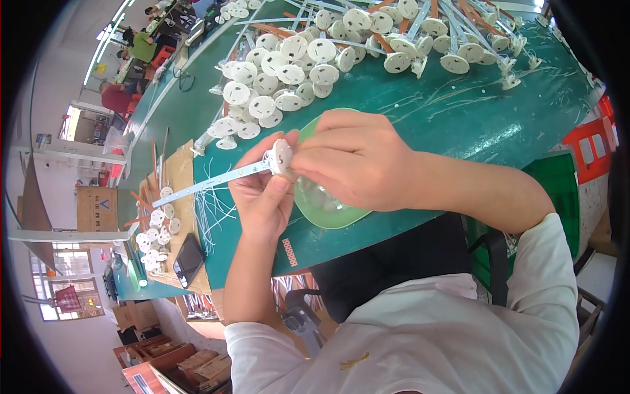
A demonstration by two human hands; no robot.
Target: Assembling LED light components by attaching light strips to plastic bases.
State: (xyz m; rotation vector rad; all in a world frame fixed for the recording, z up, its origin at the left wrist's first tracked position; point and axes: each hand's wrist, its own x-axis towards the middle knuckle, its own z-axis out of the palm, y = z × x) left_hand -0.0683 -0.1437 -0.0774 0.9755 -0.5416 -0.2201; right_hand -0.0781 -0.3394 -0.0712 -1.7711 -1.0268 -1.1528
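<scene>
In my left hand (259,203) is a white round disc (282,159) with small slots in its face. A long, pale blue LED strip (210,185) runs from behind it out to the left. Thumb and fingers close around the disc's back and rim. My right hand (357,157) is pinched against the disc's right side; whatever its fingertips hold is hidden. Beneath the right hand lies a light green dish (351,220) with small clear pieces in it, partly covered by the hand.
White discs with strips (289,72) lie heaped across the far side of the green table (407,125). Left of my hands are thin white wires (211,220), a cardboard sheet (178,172), a black phone (189,261) and more discs. A red stool (587,154) stands at right.
</scene>
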